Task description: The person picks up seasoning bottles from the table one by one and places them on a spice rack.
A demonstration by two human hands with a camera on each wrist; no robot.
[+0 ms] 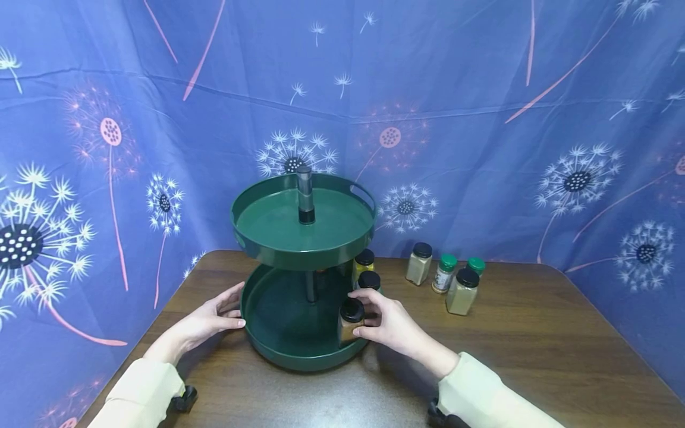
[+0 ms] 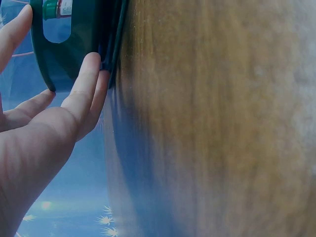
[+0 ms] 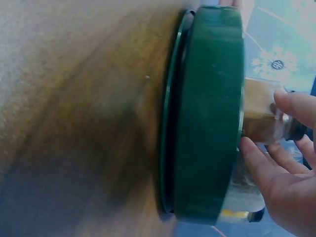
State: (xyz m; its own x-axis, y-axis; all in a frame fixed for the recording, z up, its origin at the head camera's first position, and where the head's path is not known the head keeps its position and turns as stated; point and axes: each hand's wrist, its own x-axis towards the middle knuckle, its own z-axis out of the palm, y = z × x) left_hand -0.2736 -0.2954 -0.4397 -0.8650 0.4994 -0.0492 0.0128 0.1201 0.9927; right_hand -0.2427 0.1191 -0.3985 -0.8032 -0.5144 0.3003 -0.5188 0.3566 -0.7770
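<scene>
A green two-tier turntable organizer (image 1: 305,359) stands on the table. At the right front of its lower tier is a spice jar (image 1: 348,333) of brown powder with a black lid, upright. My right hand (image 1: 393,324) pinches this jar between thumb and fingers, reaching in from the right. In the right wrist view, the jar (image 3: 259,108) rises above the green wall of the tier. On the opposite side my left hand (image 1: 206,321) touches the lower tier's rim with its fingers extended. Behind the pinched jar, more black-lidded jars (image 1: 365,258) stand in the lower tier, partly hidden.
Right of the organizer, a group of spice jars stands on the wooden table (image 1: 535,339): two black-lidded ones (image 1: 419,264) and two with green lids (image 1: 444,274). The upper tier (image 1: 273,229) overhangs the lower one around a central post (image 1: 305,193). Patterned blue cloth (image 1: 471,148) hangs behind.
</scene>
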